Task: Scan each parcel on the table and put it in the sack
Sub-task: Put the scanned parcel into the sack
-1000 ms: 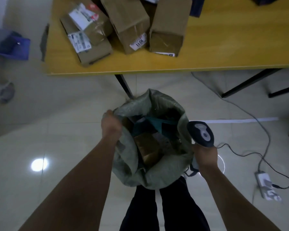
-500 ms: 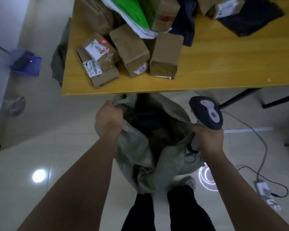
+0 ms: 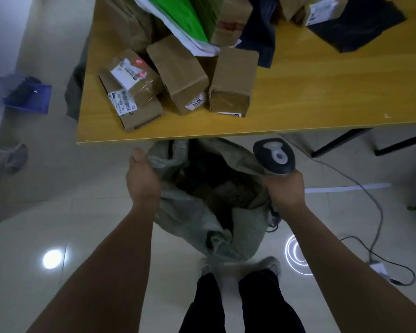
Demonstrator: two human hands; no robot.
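Seen from above, a person stands at the near edge of a yellow wooden bench (image 3: 322,92), looking down at both bare forearms. Between them, on the pale tiled floor (image 3: 58,200), sits a grey-green woven sack (image 3: 202,224), its mouth just below the bench edge.

The left hand (image 3: 143,179) has its fingers clenched on the sack's left rim. The right hand (image 3: 286,191) is closed around the handle of a dark grey handheld barcode scanner (image 3: 274,156), and it also seems to pinch the sack's right rim. Together the hands appear to spread the mouth wide so parcels can drop in. Dim brown and dark shapes lie inside, probably parcels already bagged.

On the bench, well apart from the hands, unbagged parcels wait: a flat brown cardboard box with white barcode labels (image 3: 130,94) nearest the left edge, a long brown box labelled 1011 (image 3: 178,73) beside it, and a squat brown taped box (image 3: 233,80) to its right. Behind them lie a green plastic mailer (image 3: 185,18) and dark soft packages (image 3: 356,22).

The scanner's grey cable (image 3: 360,188) trails across the floor to the right.
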